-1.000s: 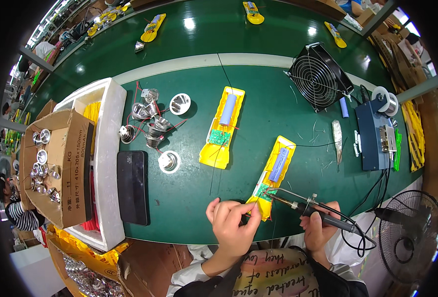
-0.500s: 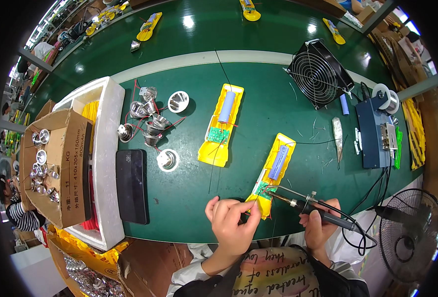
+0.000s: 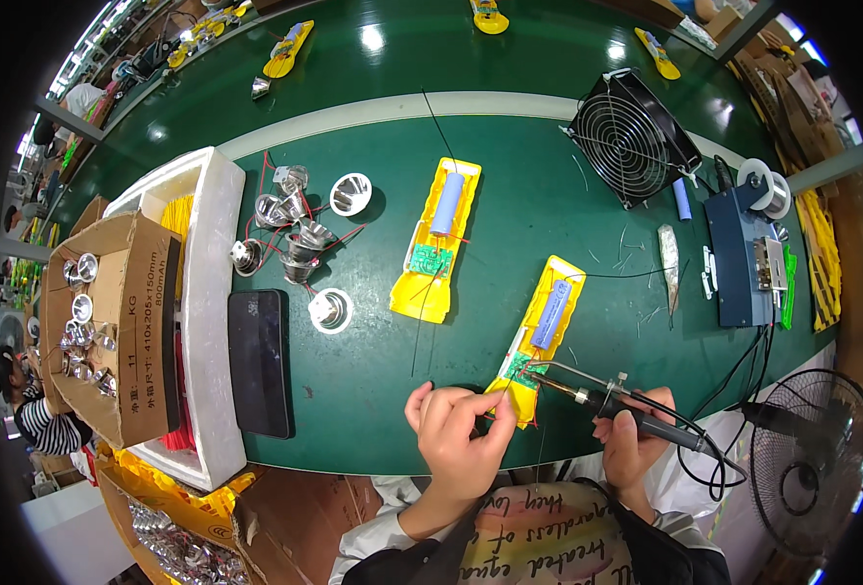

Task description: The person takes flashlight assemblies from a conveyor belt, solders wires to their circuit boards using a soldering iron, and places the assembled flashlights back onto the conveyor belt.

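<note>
In front of me lies a yellow plastic housing (image 3: 565,278) with a blue cylindrical battery (image 3: 550,314) and a small green circuit board (image 3: 522,370). My right hand (image 3: 629,447) grips a black-handled soldering iron (image 3: 680,435); its tip meets the board, with a thin metal tube fixed alongside. Thumb and forefinger of my left hand (image 3: 459,441) pinch together at the board's lower end, on what looks like a thin wire, partly hidden by the fingers. Farther left rests a second yellow housing (image 3: 420,300) with its own battery and board, wires trailing from it.
Shiny reflector cups (image 3: 313,237) with red wires and a black phone-like slab (image 3: 261,364) lie left, beside a white foam box (image 3: 219,390) and a cardboard box (image 3: 149,361). A square fan (image 3: 631,141), blue soldering station (image 3: 739,258) and solder spool (image 3: 773,195) stand right.
Hardly anything differs: the whole view has shifted slightly. Both hands keep their holds, and the iron's tip stays at the board.
</note>
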{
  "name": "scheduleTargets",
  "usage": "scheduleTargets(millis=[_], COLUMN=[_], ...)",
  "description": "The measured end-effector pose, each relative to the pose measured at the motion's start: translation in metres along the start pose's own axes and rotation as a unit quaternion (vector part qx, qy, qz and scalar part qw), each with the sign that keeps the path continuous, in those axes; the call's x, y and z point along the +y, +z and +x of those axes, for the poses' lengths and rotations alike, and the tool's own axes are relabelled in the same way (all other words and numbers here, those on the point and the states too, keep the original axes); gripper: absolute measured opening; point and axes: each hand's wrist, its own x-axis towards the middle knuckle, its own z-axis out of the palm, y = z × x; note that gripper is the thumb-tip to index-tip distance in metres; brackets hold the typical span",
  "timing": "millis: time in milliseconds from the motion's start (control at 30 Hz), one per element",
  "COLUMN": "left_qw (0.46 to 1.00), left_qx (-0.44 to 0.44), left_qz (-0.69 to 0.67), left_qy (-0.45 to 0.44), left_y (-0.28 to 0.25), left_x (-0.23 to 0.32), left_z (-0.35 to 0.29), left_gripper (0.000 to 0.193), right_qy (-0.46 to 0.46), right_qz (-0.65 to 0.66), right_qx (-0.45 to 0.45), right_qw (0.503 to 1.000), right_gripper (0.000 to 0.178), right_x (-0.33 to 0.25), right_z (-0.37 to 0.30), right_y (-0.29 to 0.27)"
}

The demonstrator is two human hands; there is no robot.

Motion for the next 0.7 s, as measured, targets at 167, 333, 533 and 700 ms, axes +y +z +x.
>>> scheduleTargets(millis=[167,333,533,700], left_qw=[1.000,1.000,1.000,0.999], left_qx=[0.000,-0.004,-0.002,-0.018], left_qz=[0.000,0.010,0.027,0.045], left_qy=[0.003,0.006,0.015,0.010], left_y=[0.002,0.001,-0.001,0.004], left_x=[0.000,0.001,0.003,0.003], left_z=[0.000,0.001,0.001,0.000], left_gripper=[0.012,0.013,0.013,0.011], right_qy=[-0.046,-0.102,-0.113,-0.101], right_qz=[0.031,0.016,0.068,0.075], right_qx=[0.028,0.085,0.171,0.166], right_qw=[0.998,0.991,0.976,0.978], right_gripper=[0.018,0.022,0.016,0.017], right_x=[-0.003,0.001,0.010,0.026], right_z=[0.002,0.011,0.025,0.024], right_y=[-0.005,-0.030,-0.064,-0.101])
